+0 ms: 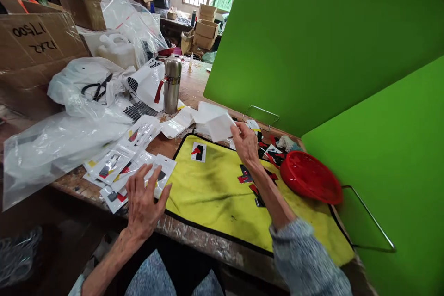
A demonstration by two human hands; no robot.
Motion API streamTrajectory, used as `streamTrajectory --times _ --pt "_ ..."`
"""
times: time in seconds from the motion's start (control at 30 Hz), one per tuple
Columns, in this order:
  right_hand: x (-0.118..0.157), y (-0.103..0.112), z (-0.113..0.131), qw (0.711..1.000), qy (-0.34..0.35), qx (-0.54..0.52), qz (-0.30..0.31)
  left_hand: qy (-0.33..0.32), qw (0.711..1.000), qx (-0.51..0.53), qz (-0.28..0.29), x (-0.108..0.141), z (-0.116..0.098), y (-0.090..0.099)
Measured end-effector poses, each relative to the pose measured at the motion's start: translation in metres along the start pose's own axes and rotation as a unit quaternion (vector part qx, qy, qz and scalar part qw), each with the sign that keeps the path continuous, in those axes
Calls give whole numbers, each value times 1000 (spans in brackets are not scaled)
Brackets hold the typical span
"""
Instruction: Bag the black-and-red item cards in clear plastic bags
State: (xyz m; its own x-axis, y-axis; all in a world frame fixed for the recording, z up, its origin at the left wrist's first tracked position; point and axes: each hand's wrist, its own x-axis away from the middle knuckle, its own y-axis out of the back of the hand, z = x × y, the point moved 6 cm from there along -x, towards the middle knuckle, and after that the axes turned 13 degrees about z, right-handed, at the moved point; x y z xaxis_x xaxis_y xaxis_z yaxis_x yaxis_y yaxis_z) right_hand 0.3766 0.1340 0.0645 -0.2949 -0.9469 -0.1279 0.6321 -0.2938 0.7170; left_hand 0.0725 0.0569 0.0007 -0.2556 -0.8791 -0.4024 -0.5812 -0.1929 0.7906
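My left hand [145, 196] is spread with fingers apart, over the near edge of a pile of filled plastic packets [114, 164] at the left of the yellow cloth [215, 194]. My right hand [247, 143] pinches a white plastic bag [220, 126] by its right edge, above the cloth's far edge. More white bags [178, 122] lie just beyond and to the left. A white card with a red and black piece [199, 152] lies on the cloth's far left part. Small red and black pieces [245, 174] lie on the cloth beneath my right forearm.
A red basin [310, 176] sits at the cloth's right, beside green panels [312, 32] with metal wire handles. A steel flask [172, 85] stands behind the bags. Black scissors [97, 89], crumpled plastic [62, 138] and a cardboard box [34, 51] occupy the left.
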Motion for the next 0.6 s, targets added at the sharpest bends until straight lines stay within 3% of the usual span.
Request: streamTrajectory --times 0.07,0.13,0.17,0.23,0.3,0.33,0.43,0.6 --pt "50 -11 15 994 56 -70 57 30 991 132 19 -11 -8 13" --pt "99 -27 23 984 55 -138 96 61 954 272 108 -21 -19 10" --pt "121 -35 24 979 43 -167 110 84 921 340 168 -23 -23 3" --pt "156 -51 22 964 6 -232 131 150 822 472 282 -18 -31 -17" --pt "178 -63 15 936 -44 -320 137 211 734 549 338 -4 -35 -32" --pt "186 -68 11 917 -69 -369 138 234 708 568 347 3 -35 -36" --pt "199 -76 0 860 -129 -472 147 264 690 573 355 21 -31 -41" --pt "205 -76 -6 847 -150 -479 172 207 738 515 383 29 -24 -35"
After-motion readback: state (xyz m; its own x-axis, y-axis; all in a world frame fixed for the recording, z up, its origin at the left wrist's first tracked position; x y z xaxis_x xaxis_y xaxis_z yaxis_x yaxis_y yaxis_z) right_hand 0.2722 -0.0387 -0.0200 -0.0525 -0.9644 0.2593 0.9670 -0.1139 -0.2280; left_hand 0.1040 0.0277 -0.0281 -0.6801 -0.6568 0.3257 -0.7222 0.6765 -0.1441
